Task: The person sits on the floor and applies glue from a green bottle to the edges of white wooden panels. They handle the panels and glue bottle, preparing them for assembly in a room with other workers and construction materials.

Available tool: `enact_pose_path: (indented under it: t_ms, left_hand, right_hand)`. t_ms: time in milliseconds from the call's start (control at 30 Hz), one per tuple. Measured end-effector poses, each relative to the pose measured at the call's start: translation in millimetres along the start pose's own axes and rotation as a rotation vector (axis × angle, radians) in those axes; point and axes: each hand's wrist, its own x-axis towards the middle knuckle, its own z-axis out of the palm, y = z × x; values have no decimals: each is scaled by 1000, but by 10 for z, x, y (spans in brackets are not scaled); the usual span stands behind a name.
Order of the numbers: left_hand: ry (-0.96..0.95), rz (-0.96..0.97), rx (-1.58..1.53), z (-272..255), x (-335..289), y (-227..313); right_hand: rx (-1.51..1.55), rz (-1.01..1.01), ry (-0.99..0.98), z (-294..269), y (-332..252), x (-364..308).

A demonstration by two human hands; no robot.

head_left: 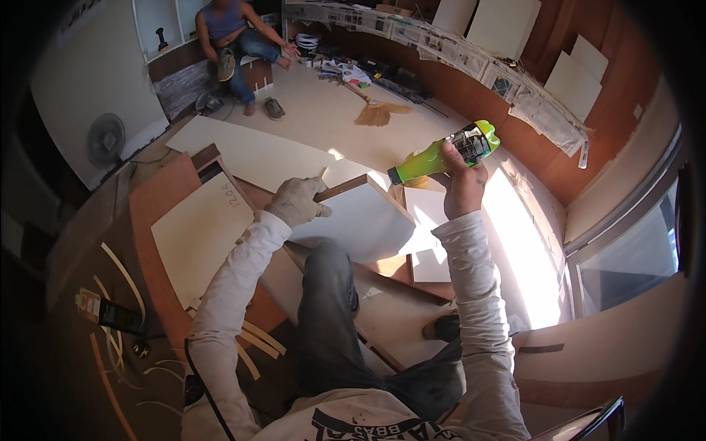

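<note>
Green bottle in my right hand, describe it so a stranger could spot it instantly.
Start at the white panel near mid-picture. Above and right of it, your bare right hand grips the bottle, tilted cap-down toward the left. Its lime-green body and dark label set it apart from that plain panel.

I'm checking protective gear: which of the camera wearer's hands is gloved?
The left hand, gripping the white panel, wears a pale glove; the right hand, holding the green bottle, is bare.
</note>
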Motion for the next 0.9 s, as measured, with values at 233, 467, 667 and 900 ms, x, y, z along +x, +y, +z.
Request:
enact_pose_path:
  t_ms: [233, 467, 667, 900]
  left_hand:
    - [49, 72, 20, 46, 40, -45]
    - [-4, 31, -2, 20, 50, 59]
    - [30, 66, 44, 69, 54, -26]
    - [18, 29, 44, 22, 28, 24]
  right_hand:
    - [-322, -234, -113, 141, -225, -87]
    - [-345, -315, -120, 235, -331, -135]
    - [-80, -66, 28, 68, -130, -11]
    - [-33, -8, 38, 20, -37, -18]
